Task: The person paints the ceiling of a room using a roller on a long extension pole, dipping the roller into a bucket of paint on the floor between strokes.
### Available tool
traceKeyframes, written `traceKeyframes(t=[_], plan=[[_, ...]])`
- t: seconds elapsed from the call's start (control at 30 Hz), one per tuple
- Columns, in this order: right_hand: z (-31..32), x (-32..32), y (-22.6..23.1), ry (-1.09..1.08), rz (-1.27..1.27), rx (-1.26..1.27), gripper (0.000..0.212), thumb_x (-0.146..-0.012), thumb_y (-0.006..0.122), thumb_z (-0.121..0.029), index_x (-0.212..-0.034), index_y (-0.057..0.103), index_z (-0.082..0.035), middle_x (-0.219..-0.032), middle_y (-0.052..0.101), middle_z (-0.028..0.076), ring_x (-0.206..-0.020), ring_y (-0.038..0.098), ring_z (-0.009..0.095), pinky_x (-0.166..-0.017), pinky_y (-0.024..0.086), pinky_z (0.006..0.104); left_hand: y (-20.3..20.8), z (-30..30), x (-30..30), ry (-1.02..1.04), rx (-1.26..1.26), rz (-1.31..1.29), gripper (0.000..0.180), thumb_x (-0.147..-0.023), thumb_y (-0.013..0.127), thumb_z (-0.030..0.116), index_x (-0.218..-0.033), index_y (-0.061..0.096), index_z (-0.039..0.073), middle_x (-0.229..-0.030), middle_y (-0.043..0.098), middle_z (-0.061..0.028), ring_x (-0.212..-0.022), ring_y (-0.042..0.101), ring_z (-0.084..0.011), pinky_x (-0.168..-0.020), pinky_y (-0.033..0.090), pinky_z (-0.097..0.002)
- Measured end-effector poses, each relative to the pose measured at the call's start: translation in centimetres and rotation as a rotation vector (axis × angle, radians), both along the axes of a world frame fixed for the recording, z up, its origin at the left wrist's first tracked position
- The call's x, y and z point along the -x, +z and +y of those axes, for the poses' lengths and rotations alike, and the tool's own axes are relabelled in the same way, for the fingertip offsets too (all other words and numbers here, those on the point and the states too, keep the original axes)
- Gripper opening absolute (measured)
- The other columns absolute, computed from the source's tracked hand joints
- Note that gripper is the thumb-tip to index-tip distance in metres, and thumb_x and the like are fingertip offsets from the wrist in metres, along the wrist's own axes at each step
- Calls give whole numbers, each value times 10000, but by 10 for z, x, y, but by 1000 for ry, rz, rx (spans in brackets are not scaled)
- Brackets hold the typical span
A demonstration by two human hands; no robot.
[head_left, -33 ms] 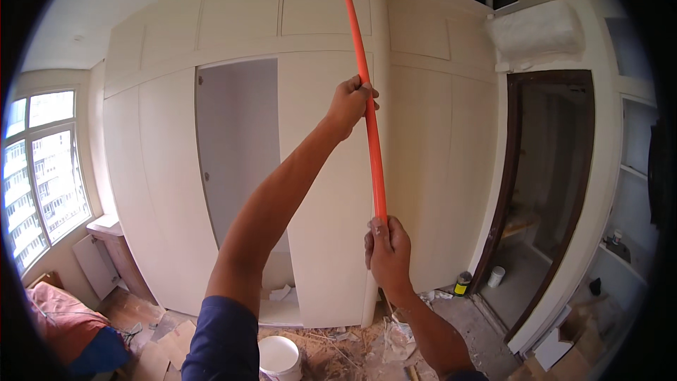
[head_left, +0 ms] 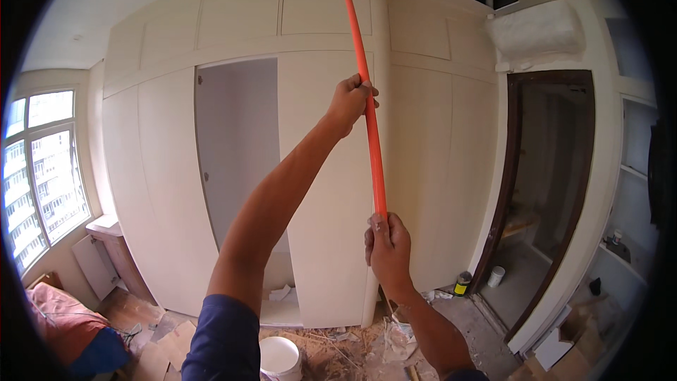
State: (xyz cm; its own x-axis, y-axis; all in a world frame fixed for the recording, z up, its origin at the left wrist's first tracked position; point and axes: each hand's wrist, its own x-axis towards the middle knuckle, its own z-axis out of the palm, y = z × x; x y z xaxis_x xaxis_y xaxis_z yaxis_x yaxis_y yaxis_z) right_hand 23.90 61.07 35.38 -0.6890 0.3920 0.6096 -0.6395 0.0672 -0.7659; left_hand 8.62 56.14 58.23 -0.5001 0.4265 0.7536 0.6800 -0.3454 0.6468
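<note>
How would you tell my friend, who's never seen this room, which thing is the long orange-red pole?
Find the big cream built-in wardrobe filling the middle of the view. In front of it, the person's bare left hand, higher up, and bare right hand, lower down, grip a long, thin, orange-red pole. Its bright colour stands out against the pale wardrobe.

The left hand is raised high, its fingers curled tight; from below them the left forearm slants down leftward, nearly straight with the upper arm. The right hand is lower, well below the left fingers, also clenched; its forearm slopes down rightward from its fingers.
</note>
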Motion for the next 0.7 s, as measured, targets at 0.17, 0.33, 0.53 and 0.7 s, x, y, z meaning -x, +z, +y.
traceKeyframes(t=[0.17, 0.33, 0.53, 0.7], plan=[[0, 34, 25, -29, -32, 12, 309, -1054, 509, -298, -893, 532, -36, -622, 515, 10, -426, 460, 72, -396, 386, 244, 20, 6, 39, 46, -4, -48, 310, -1043, 468, 229, -1219, 561, -9, -1058, 618, -100, -891, 621, -197, -826, 510, -388], [2, 59, 37, -22, -15, 43, 334, -1053, 511, -330, -902, 536, -33, -630, 515, 13, -431, 457, 76, -402, 386, 247, 34, 15, 65, 63, -12, -70, 332, -1039, 469, 219, -1256, 552, -19, -1067, 627, -101, -888, 625, -197, -827, 511, -393], [2, 63, 50, -24, -23, 20, 347, -1056, 498, -341, -913, 540, -29, -632, 516, 16, -435, 458, 80, -408, 387, 253, 42, 16, 77, 57, -33, -75, 348, -1035, 479, 224, -1279, 549, -13, -1033, 628, -86, -876, 621, -186, -817, 506, -378], [-2, 33, 51, -35, -62, 5, 343, -1059, 489, -332, -910, 538, -27, -632, 517, 19, -434, 458, 82, -409, 386, 255, 40, 13, 51, 43, -62, -64, 314, -1036, 482, 233, -1226, 566, -2, -1012, 618, -70, -846, 609, -175, -797, 495, -360]])
